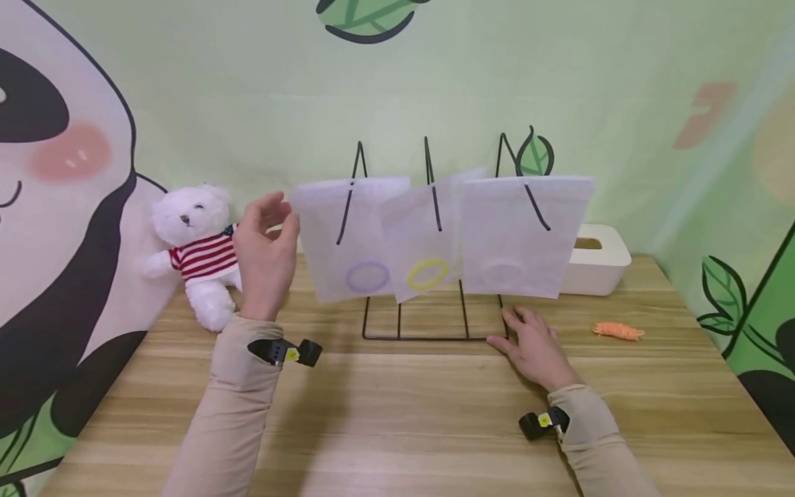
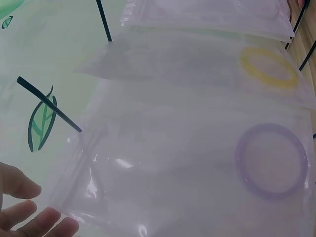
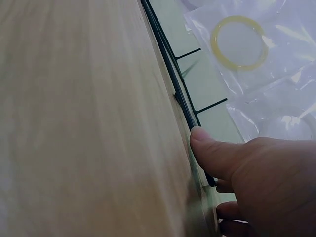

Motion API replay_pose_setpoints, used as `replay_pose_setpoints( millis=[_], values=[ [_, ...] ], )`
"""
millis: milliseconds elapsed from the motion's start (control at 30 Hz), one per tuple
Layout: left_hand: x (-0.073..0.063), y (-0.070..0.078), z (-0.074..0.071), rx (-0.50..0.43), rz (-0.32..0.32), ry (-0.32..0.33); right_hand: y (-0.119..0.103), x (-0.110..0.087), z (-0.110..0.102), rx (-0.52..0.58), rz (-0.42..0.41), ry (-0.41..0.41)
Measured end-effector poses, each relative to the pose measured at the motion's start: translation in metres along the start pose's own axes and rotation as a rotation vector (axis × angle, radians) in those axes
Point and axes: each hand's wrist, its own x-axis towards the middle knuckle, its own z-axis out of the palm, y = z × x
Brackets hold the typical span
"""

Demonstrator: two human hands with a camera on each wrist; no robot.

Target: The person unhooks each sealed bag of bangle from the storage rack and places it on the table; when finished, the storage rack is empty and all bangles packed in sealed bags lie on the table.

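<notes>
Hanging on black rack (image 1: 428, 338) over desk (image 1: 404, 414): bag (image 1: 326, 269) with purple ring (image 2: 239, 162). Left hand (image 1: 267, 248) just beside its upper corner, fingers loosely bent, holding nothing. Right hand (image 1: 537, 352) touching rack's base corner, fingers spread.

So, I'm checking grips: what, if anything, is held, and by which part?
The right hand holds the black rack's base by its right front corner; the left hand, nothing.

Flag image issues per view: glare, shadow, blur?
Head: soft shadow on the table beside the left sleeve; left wrist: white glints on the purple-ringed bag; right wrist: table grain looks soft, darker patch beside the right hand.
</notes>
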Motion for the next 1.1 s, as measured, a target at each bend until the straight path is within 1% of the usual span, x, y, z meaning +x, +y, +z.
replay_pose_setpoints(
  millis=[167,433,667,767,900,1100],
  values=[
    [0.000,-0.001,0.002,0.002,0.015,0.026,0.002,0.000,0.001,0.000,-0.001,0.000],
    [0.000,-0.001,0.005,0.007,-0.008,0.033,0.002,0.001,0.001,0.005,0.005,-0.001],
    [0.000,-0.003,0.008,-0.011,0.019,0.041,0.002,0.001,0.001,0.003,0.003,-0.002],
    [-0.001,-0.003,0.009,-0.008,0.010,0.034,0.002,0.000,0.000,0.007,0.009,-0.008],
    [-0.001,-0.003,0.011,0.015,-0.023,0.022,0.002,0.000,0.001,0.013,0.009,-0.008],
    [0.000,-0.002,0.012,0.038,-0.027,0.012,0.003,0.001,0.002,0.014,0.005,0.000]
  ],
)
